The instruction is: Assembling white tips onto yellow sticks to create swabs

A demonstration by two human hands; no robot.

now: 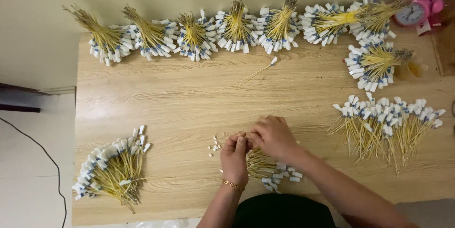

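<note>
Pale wood-grain tabletop (189, 109) fills the view, pushed against a cream wall, with a white floor and a thin black cable at the left edge. Along the far edge lies a row of tied bundles (237, 29) of thin yellow wires with white-and-blue tipped ends, each cinched at the waist so the tips fan outward; keeping them bound and lined up at the back seems to hold sorted work clear of the middle. One more tied bundle (377, 64) sits below the right end of the row, near a pink alarm clock (413, 12) at the corner. A single stray wire (259, 71) lies alone just below the row.

Nearer the person, a loose spread of wires (388, 126) lies on the right with tips pointing away, and a second loose heap (111, 166) rests on the left, its white tips fanned upward.

At the near middle, the left hand (234, 157), wearing a gold bracelet (232, 185), and the right hand (272, 135) meet fingertip to fingertip, both pressed together and pinching the yellow ends of a small bunch of wires (268, 166) that lies beneath the wrists; the close pinch likely steadies the fine strands. Tiny white bits (214, 147) are scattered just left of the left hand, within easy reach.
</note>
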